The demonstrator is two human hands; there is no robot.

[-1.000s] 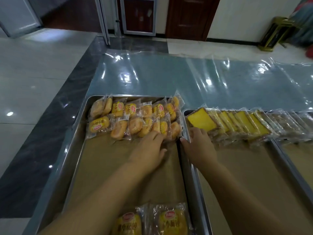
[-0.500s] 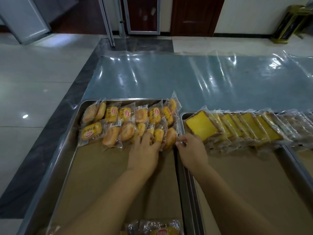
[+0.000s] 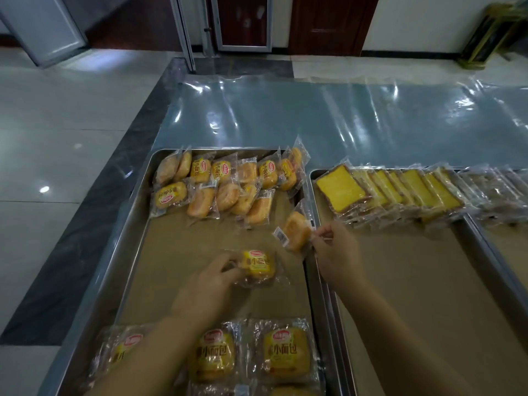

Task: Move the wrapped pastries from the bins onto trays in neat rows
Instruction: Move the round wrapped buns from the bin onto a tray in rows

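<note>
A metal tray (image 3: pixel 134 238) lined with brown paper holds two rows of wrapped small buns (image 3: pixel 228 184) at its far end. My left hand (image 3: pixel 208 287) grips one wrapped bun (image 3: pixel 257 265) by its left edge, label up, over the tray's middle. My right hand (image 3: pixel 335 252) pinches the wrapper edge of another wrapped bun (image 3: pixel 295 230), tilted, near the tray's right rim. Several loose wrapped buns (image 3: pixel 281 352) lie at the near end. A second tray (image 3: pixel 320 281) on the right carries a row of wrapped yellow cake slices (image 3: pixel 400 190).
Clear plastic sheeting (image 3: pixel 314 115) covers the table beyond the trays. A third tray (image 3: pixel 497 244) with brownish wrapped pastries (image 3: pixel 491 190) sits at the far right. The table's dark left edge (image 3: pixel 94 224) borders a pale tiled floor. Doors stand at the back.
Both hands have drawn back from the second row of buns, each taking one wrapped bun with it. The second row is now shorter at its right end.
</note>
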